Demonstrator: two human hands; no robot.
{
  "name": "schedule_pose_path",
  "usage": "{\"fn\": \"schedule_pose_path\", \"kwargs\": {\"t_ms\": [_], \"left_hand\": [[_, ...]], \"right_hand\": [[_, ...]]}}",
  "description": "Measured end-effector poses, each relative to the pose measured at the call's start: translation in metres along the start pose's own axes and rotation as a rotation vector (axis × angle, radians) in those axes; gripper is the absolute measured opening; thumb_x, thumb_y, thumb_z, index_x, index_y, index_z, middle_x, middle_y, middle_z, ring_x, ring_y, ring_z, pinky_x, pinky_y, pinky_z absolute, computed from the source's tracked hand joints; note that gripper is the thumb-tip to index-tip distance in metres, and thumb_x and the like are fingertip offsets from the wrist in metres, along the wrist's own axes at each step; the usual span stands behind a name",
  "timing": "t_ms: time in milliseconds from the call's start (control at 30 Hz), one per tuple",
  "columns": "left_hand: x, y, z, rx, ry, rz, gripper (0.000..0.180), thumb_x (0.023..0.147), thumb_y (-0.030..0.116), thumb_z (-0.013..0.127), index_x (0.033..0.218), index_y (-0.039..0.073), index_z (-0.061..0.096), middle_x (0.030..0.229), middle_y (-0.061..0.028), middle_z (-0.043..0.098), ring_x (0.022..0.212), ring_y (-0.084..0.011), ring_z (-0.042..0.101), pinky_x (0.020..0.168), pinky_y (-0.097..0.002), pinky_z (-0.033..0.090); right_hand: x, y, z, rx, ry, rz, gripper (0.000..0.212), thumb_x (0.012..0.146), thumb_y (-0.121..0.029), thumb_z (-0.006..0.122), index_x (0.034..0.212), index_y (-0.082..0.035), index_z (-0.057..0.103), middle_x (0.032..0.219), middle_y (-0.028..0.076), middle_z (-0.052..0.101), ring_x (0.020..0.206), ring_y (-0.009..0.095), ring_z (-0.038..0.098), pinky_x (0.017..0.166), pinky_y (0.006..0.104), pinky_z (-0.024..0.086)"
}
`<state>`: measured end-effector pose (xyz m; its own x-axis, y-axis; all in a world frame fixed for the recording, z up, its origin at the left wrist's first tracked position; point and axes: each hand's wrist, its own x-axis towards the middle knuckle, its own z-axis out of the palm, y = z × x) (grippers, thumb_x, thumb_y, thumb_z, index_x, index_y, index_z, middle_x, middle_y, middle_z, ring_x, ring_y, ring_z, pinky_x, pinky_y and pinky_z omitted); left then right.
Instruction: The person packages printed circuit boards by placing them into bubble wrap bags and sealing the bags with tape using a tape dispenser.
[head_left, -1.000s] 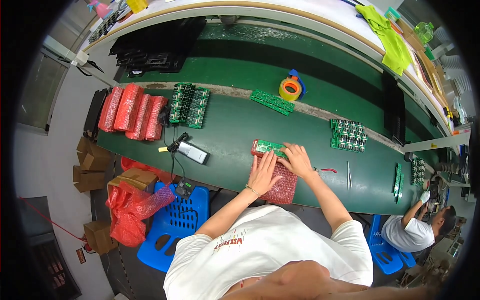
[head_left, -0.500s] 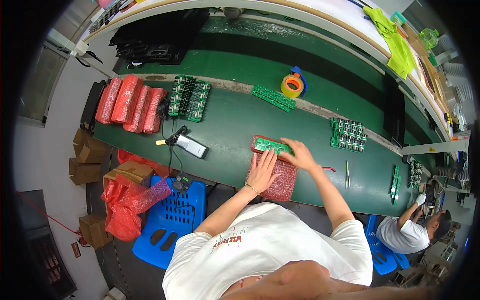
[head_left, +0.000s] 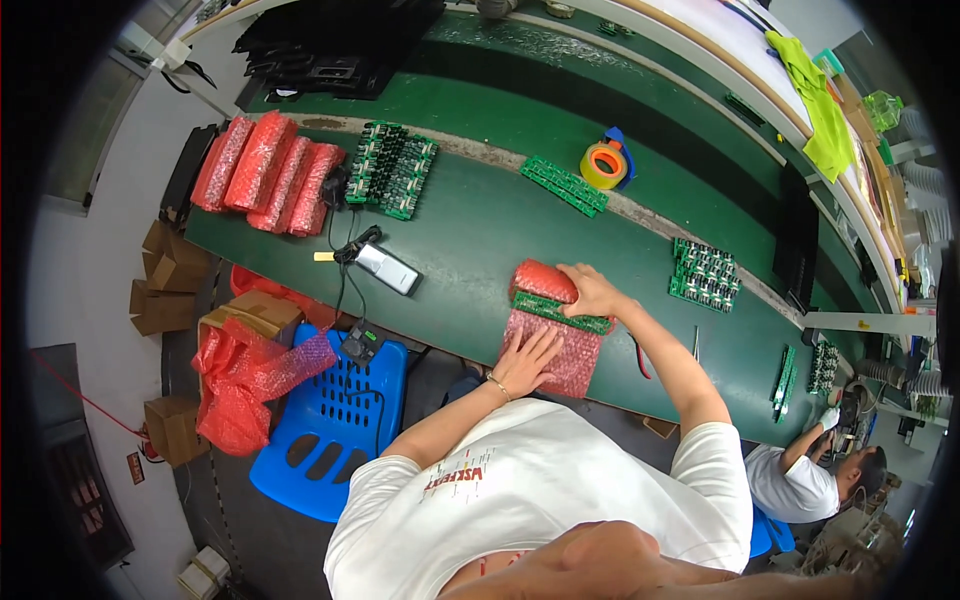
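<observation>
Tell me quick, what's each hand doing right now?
Left hand: open, pressed flat on the pink bubble wrap.
Right hand: folding the wrap's end over the green board.

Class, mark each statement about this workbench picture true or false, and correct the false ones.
1. The left hand lies flat on the red bubble wrap. True.
2. The right hand holds the roll of tape. False: the tape sits apart, farther back on the green bench; the hand is at the folded wrap.
3. A green circuit board lies on the wrap. True.
4. The blue chair stands on the bench. False: it stands on the floor beside it.
</observation>
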<state>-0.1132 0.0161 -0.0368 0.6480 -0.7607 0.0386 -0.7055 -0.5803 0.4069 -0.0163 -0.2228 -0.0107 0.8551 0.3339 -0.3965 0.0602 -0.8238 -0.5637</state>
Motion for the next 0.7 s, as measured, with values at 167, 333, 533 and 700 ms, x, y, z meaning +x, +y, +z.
{"fn": "schedule_pose_path", "kwargs": {"t_ms": [167,333,533,700], "left_hand": [[0.006,-0.019,0.017,0.014,-0.013,0.093,0.066,0.09,0.046,0.047,0.146,0.013,0.032,0.154,-0.01,0.025,0.141,-0.0286,0.022,0.113,-0.0539,0.012],[0.031,-0.038,0.011,0.076,0.008,0.097,0.063,0.091,0.047,0.044,0.145,0.016,0.034,0.154,-0.0082,0.026,0.141,-0.0283,0.023,0.113,-0.0521,0.014],[0.026,-0.039,0.008,0.033,0.053,0.076,0.061,0.091,0.045,0.046,0.144,0.016,0.037,0.154,-0.0079,0.027,0.141,-0.0283,0.024,0.113,-0.0508,0.017],[0.008,-0.04,0.001,0.032,0.041,0.044,0.06,0.091,0.043,0.048,0.143,0.016,0.038,0.153,-0.0083,0.028,0.14,-0.0284,0.025,0.113,-0.0503,0.018]], "right_hand": [[0.001,0.001,-0.019,-0.177,0.139,0.024,0.087,0.066,-0.037,0.074,0.139,-0.007,0.036,0.121,0.018,0.049,0.108,0.035,0.049,0.09,0.0432,0.043],[0.001,0.001,-0.023,-0.286,0.28,0.015,0.086,0.067,-0.033,0.074,0.14,-0.006,0.035,0.126,0.017,0.045,0.109,0.034,0.047,0.094,0.0422,0.04],[-0.006,-0.002,-0.011,-0.351,0.399,-0.033,0.086,0.067,-0.03,0.074,0.14,-0.005,0.034,0.128,0.015,0.044,0.11,0.031,0.046,0.095,0.0408,0.036],[-0.015,-0.017,0.012,-0.443,0.568,-0.05,0.081,0.069,-0.026,0.072,0.139,-0.007,0.036,0.127,0.013,0.045,0.11,0.029,0.046,0.095,0.0397,0.035]]}}
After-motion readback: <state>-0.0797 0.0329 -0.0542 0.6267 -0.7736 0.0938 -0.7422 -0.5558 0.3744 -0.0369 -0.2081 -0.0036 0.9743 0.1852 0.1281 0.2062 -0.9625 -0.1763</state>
